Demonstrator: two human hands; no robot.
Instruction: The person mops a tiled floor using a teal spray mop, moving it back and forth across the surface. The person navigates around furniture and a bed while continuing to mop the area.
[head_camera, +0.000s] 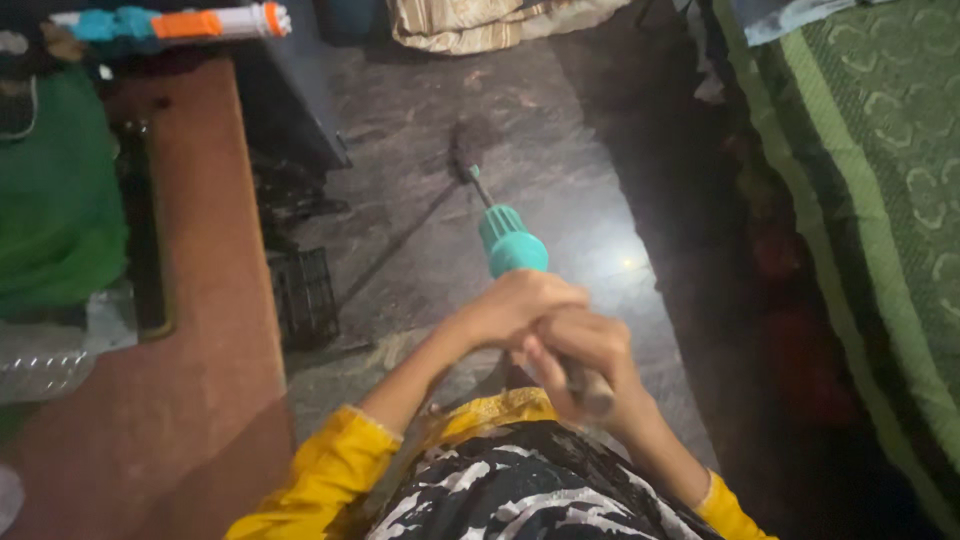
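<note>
Above dark floor (560, 130) | left hand (520, 305), right hand (585, 350): grips closed round broom handle (512, 245)

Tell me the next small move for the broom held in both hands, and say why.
Probably draw the long stick with the teal plastic collar back toward the body. Both the left hand and the right hand grip its near end, and its dark bristle head sits far out on the dark stone floor.

Dark stone floor (560, 150) with a bright light glare spot. Left of floor: brown wooden furniture top (200, 300), black crate (303, 295) beside it. Right of floor: green patterned bedcover (890, 180). Beyond floor: striped cloth heap (470, 22).
</note>
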